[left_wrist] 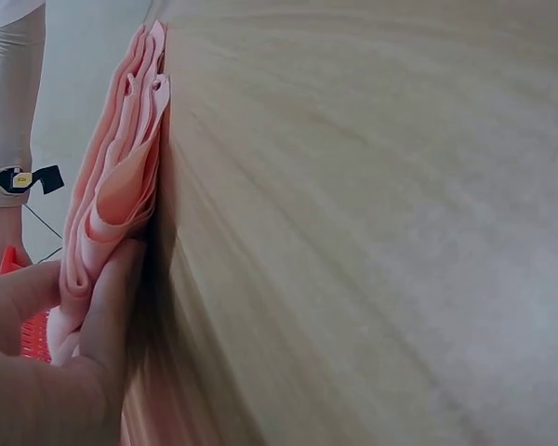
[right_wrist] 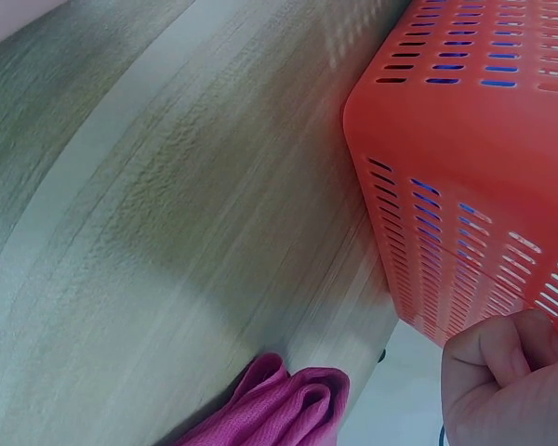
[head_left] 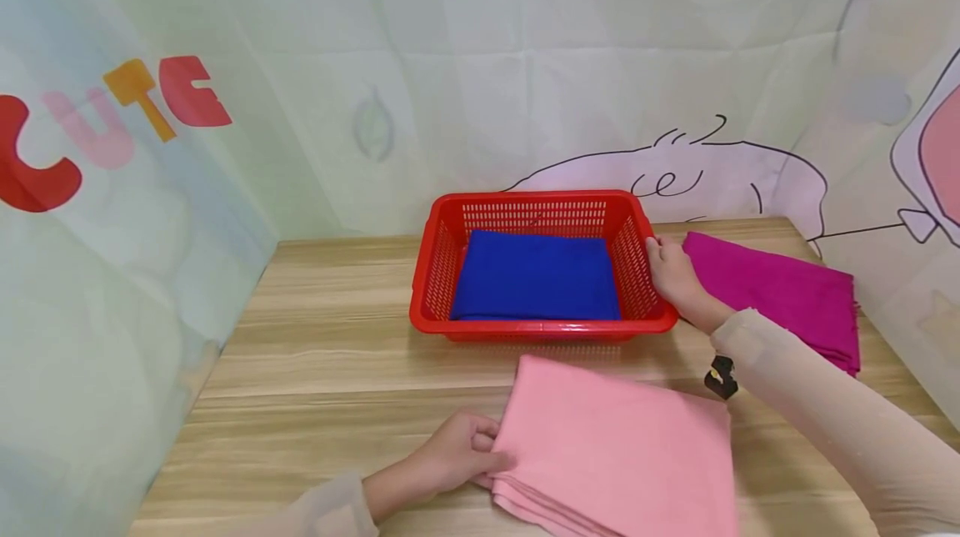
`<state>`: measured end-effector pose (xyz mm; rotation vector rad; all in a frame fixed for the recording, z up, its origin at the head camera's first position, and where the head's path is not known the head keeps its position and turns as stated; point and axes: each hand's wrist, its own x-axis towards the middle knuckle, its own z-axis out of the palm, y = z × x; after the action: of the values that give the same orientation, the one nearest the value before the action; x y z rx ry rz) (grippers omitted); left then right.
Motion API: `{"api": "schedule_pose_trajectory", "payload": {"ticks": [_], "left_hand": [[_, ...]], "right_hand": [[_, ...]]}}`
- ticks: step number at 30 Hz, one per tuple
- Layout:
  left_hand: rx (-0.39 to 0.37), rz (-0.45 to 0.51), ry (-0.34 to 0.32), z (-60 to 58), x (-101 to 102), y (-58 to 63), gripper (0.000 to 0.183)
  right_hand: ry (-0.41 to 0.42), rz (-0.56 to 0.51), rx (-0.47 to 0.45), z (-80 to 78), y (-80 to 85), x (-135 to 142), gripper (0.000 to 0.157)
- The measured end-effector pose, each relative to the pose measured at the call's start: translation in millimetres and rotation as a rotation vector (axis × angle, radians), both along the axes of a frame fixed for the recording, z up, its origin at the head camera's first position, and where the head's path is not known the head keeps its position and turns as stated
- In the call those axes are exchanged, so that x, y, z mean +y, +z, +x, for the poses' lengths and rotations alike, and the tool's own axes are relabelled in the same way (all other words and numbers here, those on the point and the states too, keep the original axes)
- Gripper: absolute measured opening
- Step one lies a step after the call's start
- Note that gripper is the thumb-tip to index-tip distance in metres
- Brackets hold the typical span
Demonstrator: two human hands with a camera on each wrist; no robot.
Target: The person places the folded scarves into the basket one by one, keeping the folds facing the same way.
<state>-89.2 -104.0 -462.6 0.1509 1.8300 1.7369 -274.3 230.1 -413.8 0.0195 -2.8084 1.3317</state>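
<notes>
While our left hand (head_left: 459,455) pinches the left edge of the folded pink cloth (head_left: 622,445), our right hand (head_left: 675,274) holds the right rim of the red perforated plastic basket (head_left: 540,326). We see the left grip clamped on the pink layers—the left wrist view shows them stacked between our fingers—and the right grip closed on the basket, fingers curled at its rim. The pink cloth lies on the wood-grain surface (head_left: 322,353) just in front of the basket, its near edge cut off by the bottom of our head view. Inside the basket we have a folded blue cloth (head_left: 536,278), lying flat on the bottom. To the right of the basket lies a folded magenta cloth (head_left: 772,287) (our right sleeve (head_left: 832,412) covers part of it). Behind everything, we face a pale printed backdrop (head_left: 300,128) with "CUTE" in coloured letters at the left.
</notes>
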Motion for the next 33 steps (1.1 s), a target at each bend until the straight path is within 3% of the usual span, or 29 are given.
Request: {"api": "schedule_pose_trajectory", "payload": {"ticks": [17,33], "left_hand": [[0.007,0.008,0.032,11.8,-15.2,1.3,0.023],[-0.04,0.043,0.078,23.4,-21.8,-3.1,0.023]], "right_hand": [[-0.005,0.001,-0.013,1.5,3.6,-0.7,0.049],[0.005,-0.028,-0.026,2.3,2.9,-0.5,0.05]]}}
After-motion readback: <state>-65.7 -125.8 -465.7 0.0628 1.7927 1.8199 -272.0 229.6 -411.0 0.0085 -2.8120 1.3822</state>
